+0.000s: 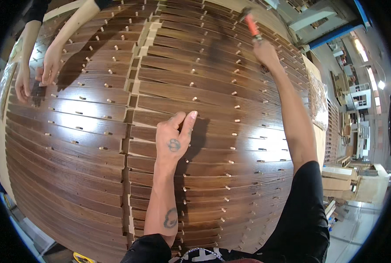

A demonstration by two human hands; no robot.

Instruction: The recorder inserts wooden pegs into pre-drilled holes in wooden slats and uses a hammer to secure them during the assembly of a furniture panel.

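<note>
Dark brown wooden boards (pixel 169 90) lie side by side in two long stacks before me, with rows of short pale wooden dowels (pixel 237 107) standing up from them. My left hand (pixel 173 136) is closed above the middle of the right-hand stack, thumb and curled fingers together. Whatever it may hold is hidden. At the far right, my right hand (pixel 265 52) grips a hammer (pixel 251 25) by its red and black handle. The hammer's head is raised and somewhat blurred over the far boards.
Another person's two hands (pixel 51 65) work over the left stack at the far left. A narrow gap (pixel 126 168) runs between the stacks. Plastic-wrapped material (pixel 318 103) lies along the right edge. Beyond are a blue metal beam (pixel 331 41) and cardboard boxes (pixel 342 175).
</note>
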